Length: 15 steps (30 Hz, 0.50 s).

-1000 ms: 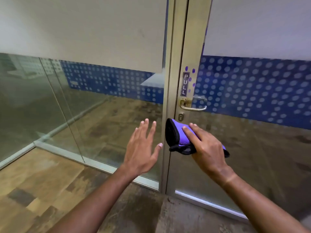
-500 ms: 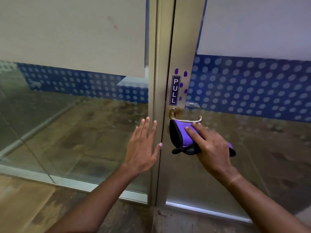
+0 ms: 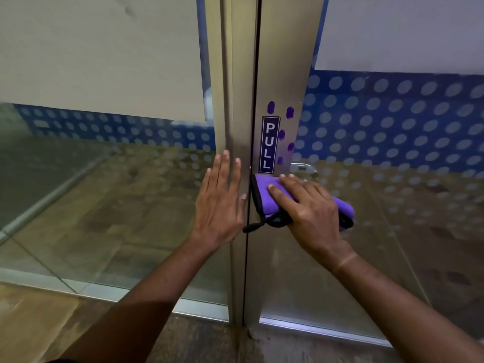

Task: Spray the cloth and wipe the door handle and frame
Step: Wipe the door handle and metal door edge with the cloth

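Our two forearms are coming up from the bottom of the frame toward centre. Left hand (image 3: 221,203) is lying flat on the fixed door frame (image 3: 233,100), fingers straight and together, gripping nothing; we are judging it as a brace while the other side works. Right hand (image 3: 309,208) is pressing the folded purple cloth (image 3: 264,197) against the door stile (image 3: 282,61) at centre frame, fingers spread over the top, thumb hidden underneath, so we cannot tell whether that grip is clamping the cloth or only pushing it flat.

The cloth is sitting just below the PULL sticker (image 3: 269,144), over the spot where the lever mounts. Only the far end of the door handle (image 3: 305,169) is showing, just above the knuckles. Black edging and a loop are hanging off the cloth's lower left corner, close to the dark seam between frame and door.

Room for moving: bare metal is running up to the top edge and down to the floor sill. Purple finger marks (image 3: 289,112) beside the sticker are looking like the next target. Glass panel (image 3: 392,231) is lying to the right. No spray bottle is showing.
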Available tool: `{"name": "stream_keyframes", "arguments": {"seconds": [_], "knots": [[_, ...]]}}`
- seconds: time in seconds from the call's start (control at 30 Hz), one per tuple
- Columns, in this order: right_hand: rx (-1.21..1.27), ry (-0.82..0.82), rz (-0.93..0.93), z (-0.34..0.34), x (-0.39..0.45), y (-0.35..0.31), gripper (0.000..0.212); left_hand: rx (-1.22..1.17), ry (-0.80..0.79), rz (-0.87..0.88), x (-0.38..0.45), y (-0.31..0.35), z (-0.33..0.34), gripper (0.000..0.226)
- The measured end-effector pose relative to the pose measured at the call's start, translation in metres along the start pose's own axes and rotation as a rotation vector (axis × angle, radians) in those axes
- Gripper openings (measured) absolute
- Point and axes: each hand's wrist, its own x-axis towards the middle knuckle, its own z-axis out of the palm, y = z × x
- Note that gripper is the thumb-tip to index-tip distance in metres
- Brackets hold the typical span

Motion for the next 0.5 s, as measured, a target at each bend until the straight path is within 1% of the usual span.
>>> {"name": "stream_keyframes", "arguments": {"seconds": [0.07,0.17,0.3,0.37,0.43,0.5], "knots": [[-0.022,-0.022,-0.025,0.008,0.004,-0.001,0.026,-0.008,0.027,0.005,0.007,-0.006,0.006,0.077],[-0.066,-0.121,-0.05,0.017,0.008,-0.006,0.03,-0.029,0.06,0.042,0.015,-0.013,0.012,0.078],[-0.067,-0.236,0.044,0.021,0.017,-0.013,0.031,-0.058,0.119,0.108,0.03,-0.018,0.018,0.076],[-0.062,-0.341,0.066,0.019,0.022,-0.014,0.04,-0.102,0.154,0.134,0.039,-0.019,0.018,0.075],[-0.042,-0.486,0.102,0.013,0.024,-0.016,0.056,-0.127,0.197,0.177,0.047,-0.021,0.018,0.073],[-0.038,-0.587,0.122,0.008,0.023,-0.019,0.067,-0.137,0.229,0.221,0.053,-0.023,0.019,0.071]]}}
